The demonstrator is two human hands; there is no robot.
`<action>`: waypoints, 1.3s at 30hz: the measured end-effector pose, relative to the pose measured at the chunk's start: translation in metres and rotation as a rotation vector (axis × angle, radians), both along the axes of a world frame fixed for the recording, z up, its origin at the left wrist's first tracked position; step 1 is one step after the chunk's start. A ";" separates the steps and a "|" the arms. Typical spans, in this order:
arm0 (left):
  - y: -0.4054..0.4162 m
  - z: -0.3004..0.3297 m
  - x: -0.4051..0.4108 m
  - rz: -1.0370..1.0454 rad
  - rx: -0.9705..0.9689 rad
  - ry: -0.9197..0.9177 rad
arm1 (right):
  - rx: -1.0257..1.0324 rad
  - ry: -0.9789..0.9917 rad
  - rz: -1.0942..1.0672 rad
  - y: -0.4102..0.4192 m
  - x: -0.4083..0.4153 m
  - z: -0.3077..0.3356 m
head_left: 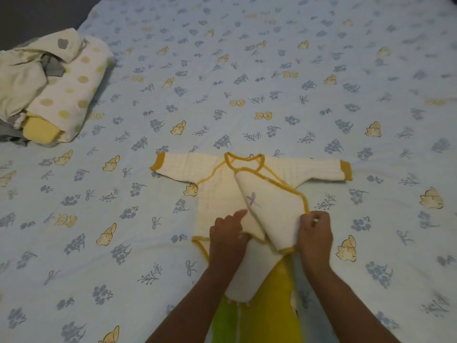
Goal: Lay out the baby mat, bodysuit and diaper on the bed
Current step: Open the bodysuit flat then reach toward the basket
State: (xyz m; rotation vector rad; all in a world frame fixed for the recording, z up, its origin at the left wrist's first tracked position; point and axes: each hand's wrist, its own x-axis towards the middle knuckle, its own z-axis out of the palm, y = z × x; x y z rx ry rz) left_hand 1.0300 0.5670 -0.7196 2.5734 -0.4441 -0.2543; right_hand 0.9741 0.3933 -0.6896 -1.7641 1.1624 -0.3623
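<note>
A cream bodysuit (217, 191) with mustard trim lies flat on the pale blue printed mat (272, 70) that covers the bed, sleeves spread left and right. My right hand (315, 235) pinches the edge of its front flap, which is folded back over the chest. My left hand (228, 231) presses on the lower body of the bodysuit, fingers tucked under the flap. No diaper shows clearly.
A heap of folded baby cloths (49, 87), dotted cream and yellow, sits at the far left of the bed. A yellow-green garment (267, 310) hangs between my forearms at the near edge. Dark floor shows at the top left corner.
</note>
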 end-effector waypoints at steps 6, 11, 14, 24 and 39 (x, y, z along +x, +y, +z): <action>0.031 0.028 0.034 0.531 -0.422 0.025 | -0.005 0.086 -0.097 -0.054 -0.015 0.009; 0.085 0.027 0.072 1.017 -0.531 0.176 | -0.053 0.180 -0.111 -0.078 -0.028 0.000; 0.114 0.018 0.079 1.133 -0.520 0.300 | -0.040 0.247 -0.183 -0.089 -0.031 -0.011; 0.102 0.041 0.074 1.031 -0.145 0.314 | 0.016 0.551 0.016 -0.091 -0.023 0.006; -0.013 0.385 0.053 0.045 -0.068 0.069 | -0.186 0.150 0.611 -0.099 -0.012 0.363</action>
